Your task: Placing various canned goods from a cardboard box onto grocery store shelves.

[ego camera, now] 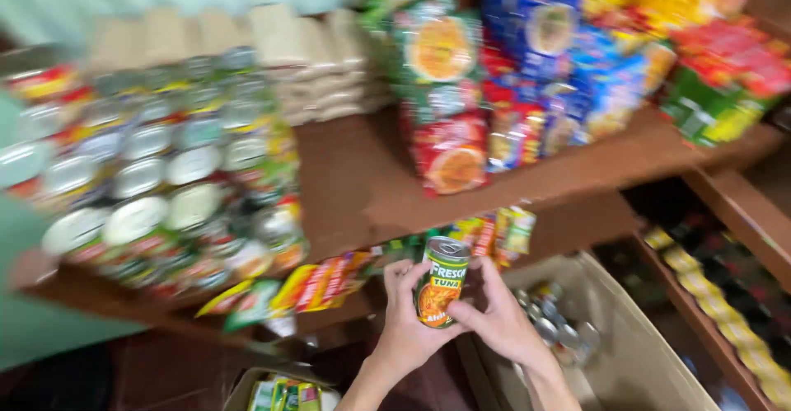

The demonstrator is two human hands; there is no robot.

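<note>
At the far left, a stack of tins (pixel 165 188) with silver lids lay on their sides on the brown wooden shelf (pixel 362 180); this part was blurred. Below the edge of the shelf hung some small yellow and red sachets (pixel 313 287).

In the lower middle, the left hand (pixel 408 320) and the right hand (pixel 498 320) held one can (pixel 441 283) between them, upright, in the air just in front of the shelf edge. It was green at the top and orange lower down, with a silver pull-ring lid. The left fingers (pixel 400 272) were wrapped around its left side, and the right fingers (pixel 486 269) were grasping its right side and back, so both hands were closed on it.

The can looked stiff and probably rather heavy for its size, because it seemed full. Its smooth printed wall could slip, so I judged the best hold was around the middle of the body, not on the lid rim, which may be sharp.

To the right stood an open cardboard box (pixel 634 353) with more cans inside, and colourful packets (pixel 527 73) filled the shelf above.
</note>
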